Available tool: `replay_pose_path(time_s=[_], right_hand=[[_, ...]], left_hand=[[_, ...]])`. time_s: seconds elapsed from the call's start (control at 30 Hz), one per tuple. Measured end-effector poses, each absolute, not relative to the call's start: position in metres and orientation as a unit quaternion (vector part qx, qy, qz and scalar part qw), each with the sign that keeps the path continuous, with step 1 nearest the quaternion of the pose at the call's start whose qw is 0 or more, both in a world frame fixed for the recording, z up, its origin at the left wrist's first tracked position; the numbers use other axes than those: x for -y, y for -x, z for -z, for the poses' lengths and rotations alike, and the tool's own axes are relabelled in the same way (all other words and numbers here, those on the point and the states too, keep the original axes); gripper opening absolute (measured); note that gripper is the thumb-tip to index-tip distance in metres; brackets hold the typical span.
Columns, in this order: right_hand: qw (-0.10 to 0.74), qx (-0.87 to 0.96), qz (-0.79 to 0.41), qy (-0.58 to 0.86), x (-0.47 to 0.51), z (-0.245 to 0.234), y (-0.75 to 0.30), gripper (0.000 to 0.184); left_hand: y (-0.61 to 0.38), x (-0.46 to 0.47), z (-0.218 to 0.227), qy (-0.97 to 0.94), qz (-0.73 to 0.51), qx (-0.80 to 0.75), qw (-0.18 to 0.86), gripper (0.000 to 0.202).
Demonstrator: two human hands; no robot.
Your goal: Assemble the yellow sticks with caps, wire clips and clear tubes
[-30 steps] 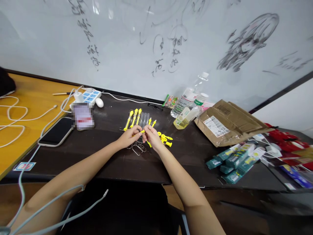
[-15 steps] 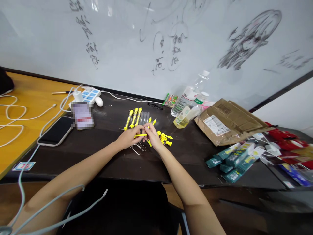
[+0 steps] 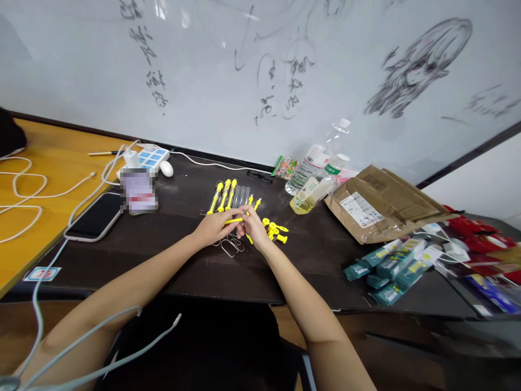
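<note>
Both hands meet over the dark table. My left hand (image 3: 212,228) pinches a slim yellow plastic rod (image 3: 233,221). Against its fingertips, at the rod's right end, my right hand (image 3: 254,225) is closed; whatever it grips is hidden by the fingers. Just behind lie several yellow-ended clear tubes (image 3: 223,196) and bare clear tubes (image 3: 242,195). Bent metal wire hooks (image 3: 232,245) lie in front of the fingers. Small yellow plastic parts (image 3: 274,231) are heaped right of my right hand, and slim yellow pieces (image 3: 257,203) lie behind it.
On the left are a phone (image 3: 94,217), a power strip (image 3: 151,157), a white egg-shaped object (image 3: 166,169) and cables. To the right stand or lean bottles (image 3: 309,193), beside a brown parcel (image 3: 378,195) and green boxes (image 3: 396,266). A whiteboard (image 3: 203,98) rises behind.
The view has shifted slightly. My left hand has turned a little over the yellow rod, now more back-up, and the rod's right end tilts up slightly. Both hands stay together.
</note>
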State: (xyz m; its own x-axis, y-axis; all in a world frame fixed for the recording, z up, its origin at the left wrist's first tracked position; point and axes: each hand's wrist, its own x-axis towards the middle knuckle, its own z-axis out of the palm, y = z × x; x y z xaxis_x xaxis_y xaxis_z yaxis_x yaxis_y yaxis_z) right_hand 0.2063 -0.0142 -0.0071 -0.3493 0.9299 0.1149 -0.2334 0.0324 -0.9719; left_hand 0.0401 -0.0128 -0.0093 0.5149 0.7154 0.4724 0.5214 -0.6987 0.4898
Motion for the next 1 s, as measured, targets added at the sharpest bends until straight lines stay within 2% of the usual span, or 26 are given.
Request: replay_pose_path(time_s=[0.1, 0.27, 0.43, 0.6, 0.73, 1.0], right_hand=[[0.478, 0.537, -0.623, 0.308, 0.016, 0.004, -0.206, 0.02], [0.479, 0.568, -0.604, 0.287, 0.017, 0.003, -0.206, 0.02], [0.488, 0.549, -0.61, 0.297, 0.016, 0.006, -0.205, 0.028], [0.447, 0.523, -0.625, 0.369, 0.015, 0.007, -0.206, 0.024], [0.407, 0.556, -0.645, 0.33, 0.019, 0.003, -0.206, 0.036], [0.427, 0.568, -0.643, 0.287, 0.023, -0.002, -0.206, 0.036]], left_hand=[[-0.04, 0.014, 0.008, -0.859, -0.327, -0.363, 0.149, 0.037], [-0.04, 0.017, 0.005, -0.856, -0.322, -0.363, 0.179, 0.053], [-0.039, 0.016, 0.006, -0.851, -0.333, -0.359, 0.189, 0.043], [-0.04, 0.015, 0.008, -0.824, -0.362, -0.405, 0.163, 0.039], [-0.039, 0.013, 0.007, -0.797, -0.38, -0.449, 0.137, 0.039], [-0.036, 0.014, 0.006, -0.823, -0.367, -0.411, 0.141, 0.046]])
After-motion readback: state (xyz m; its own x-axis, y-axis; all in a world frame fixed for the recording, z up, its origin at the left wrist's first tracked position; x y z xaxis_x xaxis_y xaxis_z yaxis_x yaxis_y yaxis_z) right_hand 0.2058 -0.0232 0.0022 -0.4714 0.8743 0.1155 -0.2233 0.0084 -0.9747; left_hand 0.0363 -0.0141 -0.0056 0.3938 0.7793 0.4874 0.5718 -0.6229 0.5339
